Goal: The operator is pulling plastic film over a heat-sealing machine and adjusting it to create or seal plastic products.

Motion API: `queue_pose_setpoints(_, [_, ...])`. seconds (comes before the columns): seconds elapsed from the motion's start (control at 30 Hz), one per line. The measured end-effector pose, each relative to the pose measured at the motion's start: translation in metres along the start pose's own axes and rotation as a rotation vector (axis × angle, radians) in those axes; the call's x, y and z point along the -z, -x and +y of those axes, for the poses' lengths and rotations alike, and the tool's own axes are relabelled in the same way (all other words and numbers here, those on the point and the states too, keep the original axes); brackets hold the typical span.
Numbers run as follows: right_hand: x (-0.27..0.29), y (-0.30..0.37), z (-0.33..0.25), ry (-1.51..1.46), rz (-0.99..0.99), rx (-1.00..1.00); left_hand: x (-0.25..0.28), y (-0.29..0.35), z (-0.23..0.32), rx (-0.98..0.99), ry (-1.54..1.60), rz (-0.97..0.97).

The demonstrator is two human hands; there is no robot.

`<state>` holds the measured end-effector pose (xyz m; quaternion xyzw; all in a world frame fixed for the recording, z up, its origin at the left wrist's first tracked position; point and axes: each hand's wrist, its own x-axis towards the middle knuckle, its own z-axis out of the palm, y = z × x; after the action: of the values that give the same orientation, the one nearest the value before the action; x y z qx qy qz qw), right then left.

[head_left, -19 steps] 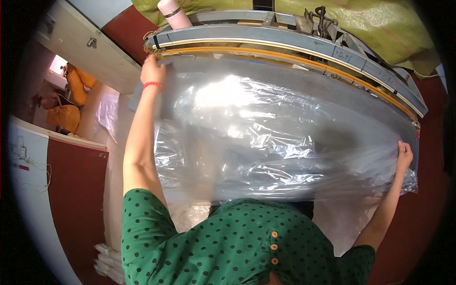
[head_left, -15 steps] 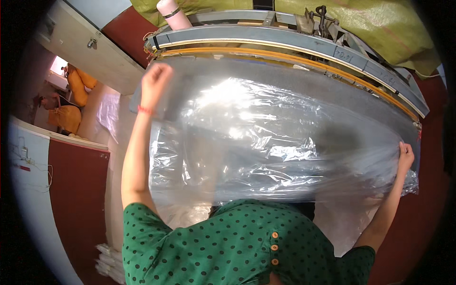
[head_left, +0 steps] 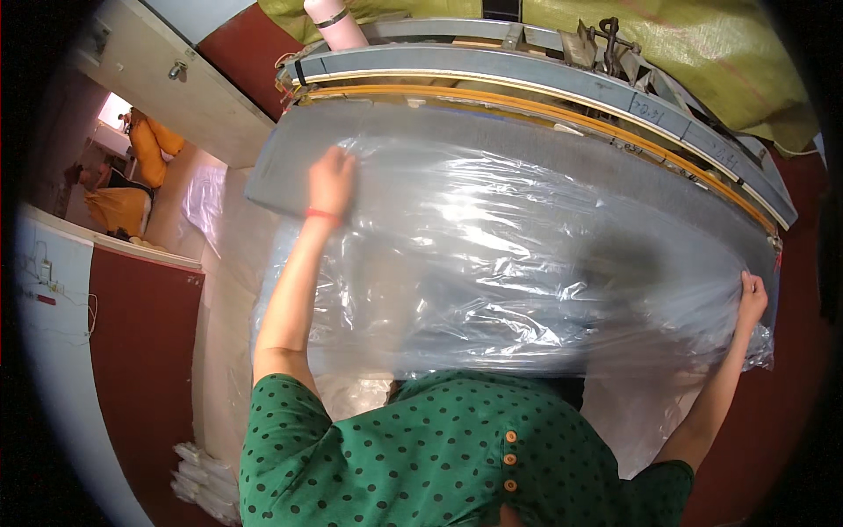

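Note:
A wide sheet of clear plastic film (head_left: 492, 263) stretches across the grey padded worktop (head_left: 413, 123) in front of me, wrinkled and glossy with reflections. My left hand (head_left: 332, 186), with a red band at its wrist, is closed at the film's far left corner, its fingertips slightly smeared by motion. At the right end, my right hand (head_left: 752, 301) pinches the film's edge, and folds fan out from its fingers. The film's near side hangs close to my green dotted shirt (head_left: 395, 457).
Behind the worktop runs a long metal bar (head_left: 544, 75) with an orange strip (head_left: 492, 95) below it. A metal clamp (head_left: 608, 44) and a pink bottle (head_left: 335, 25) stand there. Green woven sacking (head_left: 702, 53) lies beyond. Wrapped bundles (head_left: 204, 483) sit at lower left, near a doorway.
My left hand has moved right and a little nearer, onto the film's corner. The film's left part has shifted and lies smoother. My right hand stays nearly where it was.

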<state>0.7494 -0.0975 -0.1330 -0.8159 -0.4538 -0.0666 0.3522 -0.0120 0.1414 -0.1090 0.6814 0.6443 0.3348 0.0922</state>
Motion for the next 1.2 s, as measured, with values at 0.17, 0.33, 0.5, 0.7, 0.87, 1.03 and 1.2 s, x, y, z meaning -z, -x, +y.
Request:
queue_pose_setpoints(0.17, [-0.001, 0.0, -0.001, 0.008, -0.02, 0.02, -0.01, -0.012, -0.024, -0.262, -0.024, -0.117])
queue_pose_setpoints(0.33, [-0.002, -0.007, 0.018, 0.001, 0.004, 0.052, -0.034, -0.06, -0.037, -0.292, -0.071, -0.145])
queue_pose_setpoints(0.5, [-0.001, -0.003, 0.01, 0.003, -0.008, -0.009, -0.02, -0.042, 0.003, -0.374, -0.355, 0.157])
queue_pose_setpoints(0.7, [0.003, 0.002, 0.0, -0.023, 0.015, 0.017, -0.006, -0.005, 0.001, -0.625, -0.209, -0.085])
queue_pose_setpoints(0.87, [0.004, 0.001, -0.002, 0.002, 0.018, 0.016, -0.01, -0.021, 0.01, -0.444, -0.194, -0.071])
queue_pose_setpoints(1.03, [0.0, -0.002, 0.013, -0.054, 0.004, 0.017, -0.028, -0.063, 0.017, -0.186, -0.37, -0.007])
queue_pose_setpoints(1.2, [0.002, 0.001, 0.005, -0.029, 0.018, -0.005, -0.032, -0.055, 0.012, -0.079, -0.361, 0.147])
